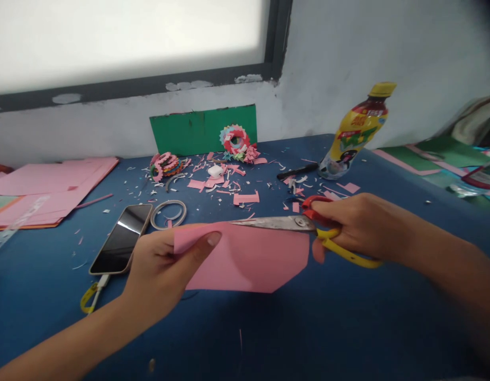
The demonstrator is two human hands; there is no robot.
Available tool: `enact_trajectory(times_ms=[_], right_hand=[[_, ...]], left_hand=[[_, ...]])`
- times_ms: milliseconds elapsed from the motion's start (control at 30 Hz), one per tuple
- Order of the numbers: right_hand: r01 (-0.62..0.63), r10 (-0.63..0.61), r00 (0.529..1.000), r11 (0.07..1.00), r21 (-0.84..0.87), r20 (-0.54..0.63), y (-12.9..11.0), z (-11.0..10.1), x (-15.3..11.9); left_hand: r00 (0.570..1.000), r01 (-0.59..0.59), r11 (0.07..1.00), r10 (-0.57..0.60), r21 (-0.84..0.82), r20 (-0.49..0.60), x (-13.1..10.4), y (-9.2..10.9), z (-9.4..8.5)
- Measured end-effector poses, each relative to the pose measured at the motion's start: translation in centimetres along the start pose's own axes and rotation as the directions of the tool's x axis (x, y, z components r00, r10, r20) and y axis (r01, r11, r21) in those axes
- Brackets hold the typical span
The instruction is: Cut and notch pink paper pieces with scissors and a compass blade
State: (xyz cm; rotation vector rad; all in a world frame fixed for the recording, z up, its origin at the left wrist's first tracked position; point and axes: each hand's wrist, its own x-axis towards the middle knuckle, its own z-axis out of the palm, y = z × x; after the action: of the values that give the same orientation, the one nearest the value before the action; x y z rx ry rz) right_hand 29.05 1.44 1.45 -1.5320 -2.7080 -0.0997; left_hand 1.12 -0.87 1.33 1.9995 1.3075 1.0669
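A pink sheet of paper [253, 259] is pinched between the thumb and fingers of my left hand [161, 264] at its left end. My right hand [360, 227] has its fingers in the red and yellow handles of a pair of scissors [277, 223]. The scissor blades lie along the sheet's upper edge, their tips pointing left towards my left thumb. The sheet is held above the blue table [308, 338], and its lower right corner is cut at a slant.
Behind my hands are a phone [124, 238], a tape roll [154, 216], paper scraps [246, 198], a black pen [296, 171], paper rings [165, 166] and a yellow-labelled bottle [354, 132]. Pink sheets [86, 182] lie left; a green board [185, 132] leans on the wall.
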Motion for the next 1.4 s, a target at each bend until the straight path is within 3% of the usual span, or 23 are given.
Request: enact_trajectory(times_ms=[267, 400, 600, 933, 1400], right_hand=[[-0.039, 0.037, 0.999, 0.995, 0.094, 0.02, -0.69, 0.21, -0.16], [-0.033, 0.034, 0.999, 0.999, 0.028, -0.031, -0.43, 0.7, -0.22], [-0.068, 0.064, 0.996, 0.995, 0.067, 0.057, -0.61, 0.16, -0.18], [-0.035, 0.037, 0.999, 0.996, 0.081, -0.024, -0.49, 0.71, -0.24], [-0.046, 0.052, 0.997, 0.993, 0.112, -0.051, -0.99, 0.38, -0.51]], left_hand=[[0.998, -0.03, 0.999, 0.031, -0.014, 0.055, -0.14, 0.07, 0.08], [0.996, -0.062, 0.998, 0.063, -0.016, 0.056, -0.22, 0.16, 0.21], [0.996, -0.055, 0.998, 0.056, -0.015, 0.072, -0.15, 0.3, 0.38], [0.995, -0.031, 0.999, 0.031, -0.007, 0.094, -0.25, 0.47, 0.33], [0.991, -0.099, 0.995, 0.097, 0.018, 0.094, -0.36, 0.44, 0.33]])
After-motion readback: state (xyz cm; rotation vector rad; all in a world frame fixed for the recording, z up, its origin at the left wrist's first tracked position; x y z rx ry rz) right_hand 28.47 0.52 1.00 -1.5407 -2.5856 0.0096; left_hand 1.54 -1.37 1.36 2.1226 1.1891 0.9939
